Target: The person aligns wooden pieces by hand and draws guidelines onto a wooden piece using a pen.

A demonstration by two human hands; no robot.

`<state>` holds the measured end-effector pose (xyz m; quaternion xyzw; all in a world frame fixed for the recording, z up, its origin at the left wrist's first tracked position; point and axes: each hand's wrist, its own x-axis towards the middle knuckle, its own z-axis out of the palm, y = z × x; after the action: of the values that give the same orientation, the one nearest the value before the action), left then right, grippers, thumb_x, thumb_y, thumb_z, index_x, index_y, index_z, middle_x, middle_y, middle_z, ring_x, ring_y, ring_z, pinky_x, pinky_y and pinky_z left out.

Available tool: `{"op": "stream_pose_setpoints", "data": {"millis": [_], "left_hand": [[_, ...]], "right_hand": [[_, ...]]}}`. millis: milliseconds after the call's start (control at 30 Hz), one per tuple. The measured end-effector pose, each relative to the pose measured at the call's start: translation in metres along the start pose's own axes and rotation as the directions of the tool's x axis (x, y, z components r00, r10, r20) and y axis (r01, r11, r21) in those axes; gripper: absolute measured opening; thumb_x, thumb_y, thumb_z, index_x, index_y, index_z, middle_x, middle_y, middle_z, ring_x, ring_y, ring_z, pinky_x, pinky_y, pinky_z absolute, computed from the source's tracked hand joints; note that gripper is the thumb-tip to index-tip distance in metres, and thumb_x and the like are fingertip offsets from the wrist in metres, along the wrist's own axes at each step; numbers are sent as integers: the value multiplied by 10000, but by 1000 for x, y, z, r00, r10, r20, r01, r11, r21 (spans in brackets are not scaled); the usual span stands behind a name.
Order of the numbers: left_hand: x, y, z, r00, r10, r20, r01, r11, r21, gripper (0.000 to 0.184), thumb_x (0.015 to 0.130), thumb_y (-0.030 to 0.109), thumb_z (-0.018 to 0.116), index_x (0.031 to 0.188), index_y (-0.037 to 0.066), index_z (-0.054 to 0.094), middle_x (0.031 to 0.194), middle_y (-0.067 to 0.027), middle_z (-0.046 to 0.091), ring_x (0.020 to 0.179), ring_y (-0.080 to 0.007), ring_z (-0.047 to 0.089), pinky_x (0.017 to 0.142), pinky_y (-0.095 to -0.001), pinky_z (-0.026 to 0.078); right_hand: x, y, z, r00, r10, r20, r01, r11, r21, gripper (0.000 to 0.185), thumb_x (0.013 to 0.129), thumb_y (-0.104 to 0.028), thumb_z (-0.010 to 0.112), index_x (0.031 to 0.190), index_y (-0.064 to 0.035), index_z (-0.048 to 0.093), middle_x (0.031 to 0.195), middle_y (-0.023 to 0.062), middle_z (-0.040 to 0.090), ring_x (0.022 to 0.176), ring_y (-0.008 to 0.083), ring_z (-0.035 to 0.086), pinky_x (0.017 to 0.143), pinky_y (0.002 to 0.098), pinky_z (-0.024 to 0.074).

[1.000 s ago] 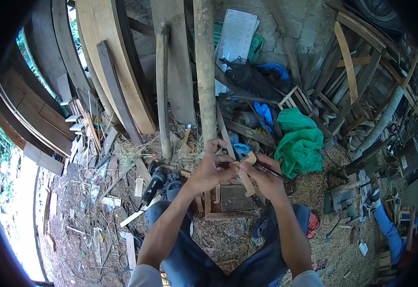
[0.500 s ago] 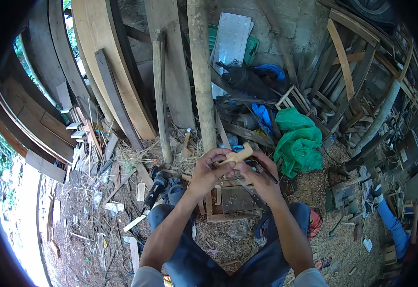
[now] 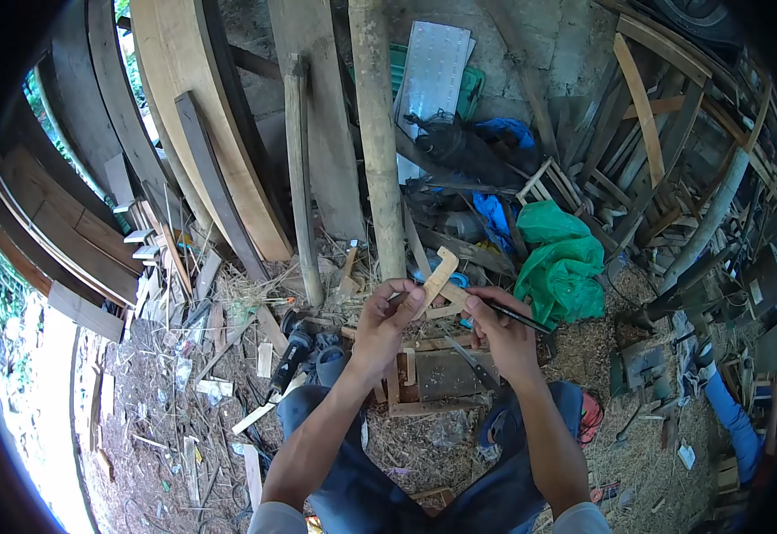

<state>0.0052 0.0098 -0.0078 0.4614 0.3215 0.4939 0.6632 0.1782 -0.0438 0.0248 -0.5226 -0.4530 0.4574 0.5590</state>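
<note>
Between finger and thumb, my left hand [image 3: 386, 325] grips a light wooden piece [image 3: 442, 269] with a hooked upper end, tilted up to the right. A second light piece of wood [image 3: 453, 293] crosses it and reaches the fingertips of my right hand [image 3: 506, 336]. A dark pen-like tool [image 3: 522, 315] also lies in my right hand and points out to the right. Whether the two wooden pieces are joined cannot be told. Below the hands, a blade with a dark handle [image 3: 480, 371] rests over a wooden frame [image 3: 437, 408].
A black power tool [image 3: 291, 360] lies left of my knees among wood scraps. The green plastic sheet [image 3: 562, 262] is right of my hands. Long boards [image 3: 215, 116] and a round pole [image 3: 377, 133] stand in front. Stacked wood [image 3: 646, 116] fills the back right.
The wooden pieces have turned in my fingers and now cross, with the hooked end up. My right hand has drawn slightly right and down, and the blade below shows more fully.
</note>
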Motion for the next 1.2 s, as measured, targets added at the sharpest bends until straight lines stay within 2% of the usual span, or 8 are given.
{"op": "stream_pose_setpoints", "data": {"millis": [167,367,667,733,800,1000,1133,1200], "left_hand": [[-5,8,-3,995,21,101,-3,984,-176,235,943,170,543,1127,30,501,956,-85,626,847,-146,592,764,-260,469],[-8,30,-4,994,-50,95,70,973,-218,323,959,143,495,1241,-10,458,998,-84,607,860,-147,592,795,-268,481],[-6,9,-8,994,-39,105,69,952,-297,237,980,194,466,1114,10,532,931,-27,574,852,-104,539,765,-246,423],[-5,6,-6,992,-37,123,69,962,-266,209,983,196,466,1088,30,537,946,-19,577,809,-89,515,756,-258,422],[-3,4,-3,999,-20,-28,16,991,-135,205,973,208,492,1081,44,549,944,-5,585,812,-76,508,762,-252,415],[-6,14,-4,997,61,45,-63,997,50,156,899,147,627,1008,36,609,889,14,605,815,-50,526,738,-209,406],[-9,17,-1,998,16,65,-17,1000,16,142,876,126,656,975,27,629,859,16,612,805,-46,529,724,-207,409],[-9,17,0,997,-7,75,-6,985,173,154,879,118,642,989,13,620,906,-8,615,848,-74,545,768,-228,418]], "right_hand": [[2,3,-6,999,-15,-31,17,999,44,269,873,-171,626,1028,48,608,752,85,604,546,70,469,438,245,416],[0,1,-14,998,-23,-66,31,993,113,234,861,-158,631,980,43,619,726,81,593,521,68,439,424,246,375],[0,-2,-13,995,-84,-52,87,994,68,177,846,-149,644,940,0,661,700,47,625,472,44,480,397,201,349],[-1,-6,-12,998,-56,-32,55,998,-17,182,836,-159,653,925,0,662,712,43,627,510,52,508,435,209,376],[-1,-5,-10,996,-87,-33,85,995,-60,191,832,-163,657,921,7,660,718,42,627,549,61,526,473,215,395],[0,-3,-14,992,-125,-3,124,985,-121,200,827,-153,655,917,26,654,742,49,635,684,82,570,607,236,445],[-2,-9,-16,994,-105,7,105,977,-186,173,814,-115,644,912,27,655,760,65,650,715,84,590,633,238,457],[-1,-6,-18,988,-150,21,151,965,-214,165,807,-102,641,907,27,657,760,67,653,712,87,593,630,237,458]]}}
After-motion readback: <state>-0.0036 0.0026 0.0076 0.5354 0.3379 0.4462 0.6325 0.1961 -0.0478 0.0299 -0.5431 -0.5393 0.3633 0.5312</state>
